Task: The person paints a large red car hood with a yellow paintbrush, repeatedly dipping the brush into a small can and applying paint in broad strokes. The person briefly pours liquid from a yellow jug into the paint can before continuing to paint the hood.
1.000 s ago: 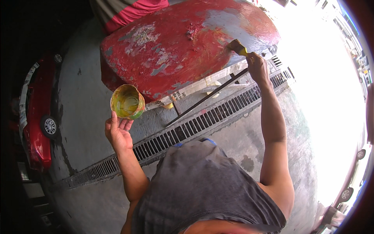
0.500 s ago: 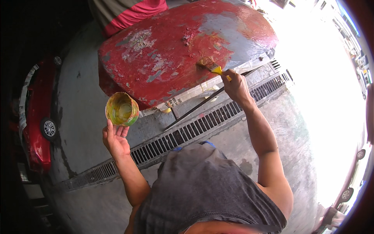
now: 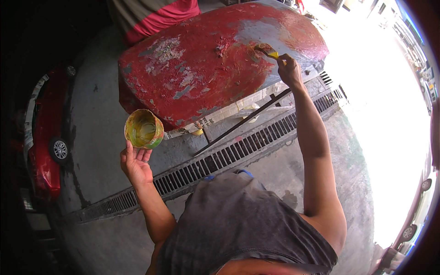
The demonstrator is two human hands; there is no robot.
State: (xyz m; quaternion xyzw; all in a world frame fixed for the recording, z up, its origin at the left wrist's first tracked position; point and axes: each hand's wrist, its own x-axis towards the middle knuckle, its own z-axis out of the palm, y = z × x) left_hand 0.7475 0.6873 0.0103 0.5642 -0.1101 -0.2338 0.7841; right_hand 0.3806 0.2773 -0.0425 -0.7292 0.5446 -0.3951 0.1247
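In my left hand [image 3: 136, 166] is a round tub [image 3: 144, 129], its walls smeared yellow and green, with some yellowish liquid at the bottom; my fingers are closed around its underside. My right hand [image 3: 289, 71] grips the yellow handle of a paintbrush [image 3: 271, 53]. The brush's dark bristles rest on a large red painted car panel [image 3: 192, 59], next to a bare grey patch. Wrinkled, lifting paint shows in several places on the panel, with whitish flaking toward its left part.
Newspaper [image 3: 220, 112] lines the panel's near edge, above a dark metal stand bar [image 3: 243, 121]. A drain grate [image 3: 229, 156] crosses the concrete floor. A red car [image 3: 46, 137] stands at the left. Red and dark cloth [image 3: 160, 20] is beyond the panel. Bright sunlight lies at the right.
My right hand has moved the paintbrush away from me and to the right across the panel, and that arm is straighter. My left hand and the tub have stayed nearly still.
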